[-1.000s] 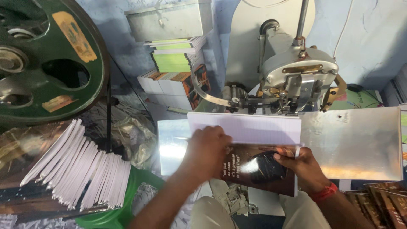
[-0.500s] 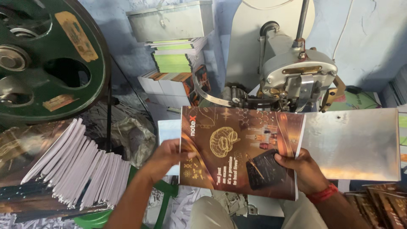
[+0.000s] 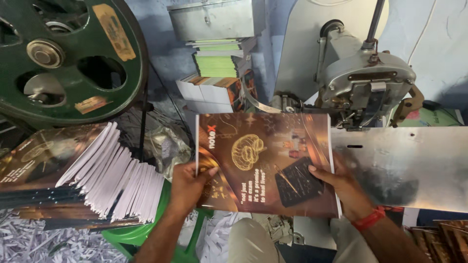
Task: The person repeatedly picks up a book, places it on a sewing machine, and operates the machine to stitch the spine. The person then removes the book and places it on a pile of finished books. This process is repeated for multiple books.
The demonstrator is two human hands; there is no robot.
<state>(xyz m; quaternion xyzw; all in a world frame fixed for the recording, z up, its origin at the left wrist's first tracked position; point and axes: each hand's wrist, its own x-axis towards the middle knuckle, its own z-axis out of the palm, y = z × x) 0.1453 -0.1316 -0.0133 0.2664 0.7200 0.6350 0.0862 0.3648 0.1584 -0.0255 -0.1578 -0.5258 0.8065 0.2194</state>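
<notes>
I hold a brown-covered notebook (image 3: pixel 265 163) flat in front of me with both hands, its cover with a gold figure facing up. My left hand (image 3: pixel 187 187) grips its left edge, thumb on the cover. My right hand (image 3: pixel 341 185), with a red band at the wrist, grips its right edge. The notebook lies partly over a shiny metal machine table (image 3: pixel 404 165), just below the grey stitching machine head (image 3: pixel 365 83).
A fanned stack of like notebooks (image 3: pixel 92 170) rests at left on a green stool (image 3: pixel 146 229). A big green flywheel (image 3: pixel 63 53) stands at top left. Behind are stacked booklets (image 3: pixel 217 65) and a metal box (image 3: pixel 214 19). Paper trimmings (image 3: pixel 29 243) litter the floor.
A second ago the booklet lay open, white pages up, under my left hand. It has since been closed and turned cover up, and both hands now hold its edges.
</notes>
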